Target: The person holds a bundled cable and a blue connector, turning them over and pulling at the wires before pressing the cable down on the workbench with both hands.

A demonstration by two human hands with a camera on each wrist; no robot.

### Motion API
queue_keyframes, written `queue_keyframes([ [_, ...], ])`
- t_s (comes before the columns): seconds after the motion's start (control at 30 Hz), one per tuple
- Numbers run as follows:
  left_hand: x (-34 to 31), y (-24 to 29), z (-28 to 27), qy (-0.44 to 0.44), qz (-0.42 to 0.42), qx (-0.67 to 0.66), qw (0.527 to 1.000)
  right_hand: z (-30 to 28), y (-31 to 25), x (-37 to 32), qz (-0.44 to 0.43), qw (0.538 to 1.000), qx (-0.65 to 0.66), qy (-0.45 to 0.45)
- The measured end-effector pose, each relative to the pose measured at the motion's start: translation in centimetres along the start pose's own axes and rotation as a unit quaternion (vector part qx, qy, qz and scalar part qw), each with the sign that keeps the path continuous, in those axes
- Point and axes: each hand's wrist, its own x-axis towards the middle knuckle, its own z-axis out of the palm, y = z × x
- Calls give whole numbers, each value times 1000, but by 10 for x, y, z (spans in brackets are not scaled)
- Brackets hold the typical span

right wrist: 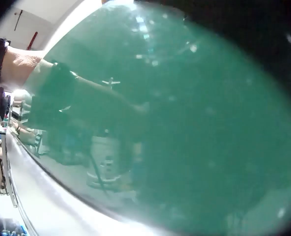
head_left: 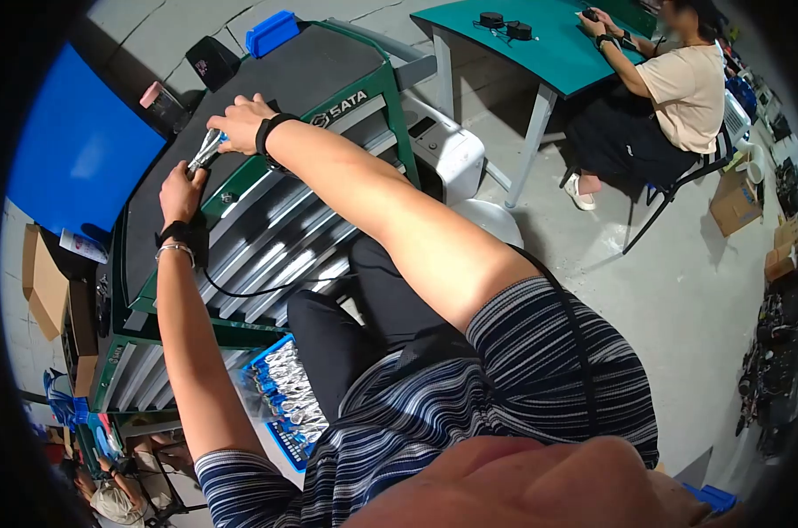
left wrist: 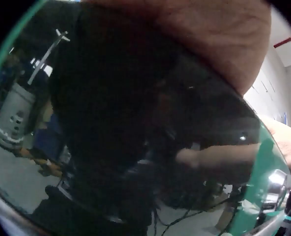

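Note:
In the head view a slim, silvery, shiny tool (head_left: 207,150) with a bit of blue at its upper end lies between both hands, over the front edge of the cabinet's dark top. My left hand (head_left: 181,192) holds its lower end between thumb and fingers. Fingers of my right hand (head_left: 243,121) curl over the upper end. What kind of tool it is I cannot tell. The left wrist view has part of the left hand (left wrist: 224,39) above a dark, glossy surface. A glossy green cabinet face (right wrist: 185,123) fills most of the right wrist view; the tool is hidden there.
The green SATA drawer cabinet (head_left: 333,113) stands before me. On its top are a blue bin (head_left: 271,33), a black box (head_left: 212,62) and a pink-lidded bottle (head_left: 163,104). A blue crate (head_left: 285,444) of shiny packs sits below. Another person (head_left: 685,97) sits at a green table (head_left: 557,53).

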Motion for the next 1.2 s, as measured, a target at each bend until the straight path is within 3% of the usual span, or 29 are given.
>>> queue_keyframes([
  [0.37, -10, 11, -4, 73, 47, 30, 996, -5, -1, -5, 25, 1000, 1, -9],
  [0.67, -10, 12, -7, 46, 55, 11, 997, -8, -6, -4, -21, 995, -101, -5],
  [0.73, -9, 12, -7, 38, 46, 4, 998, -3, -6, 2, -81, 984, -154, 36],
  [0.87, 0, 3, 1, 28, 28, -24, 999, 5, -10, 14, -84, 989, -120, 17],
  [0.93, 0, 7, -2, 2, 20, -25, 999, -1, -15, 15, -20, 995, -66, -74],
  [1.07, -13, 21, -7, 26, -26, 18, 999, 1, -20, 14, -3, 993, -89, -75],
  [1.2, -21, 29, -9, 51, -51, 22, 997, -2, -22, 4, -3, 997, -75, -20],
])
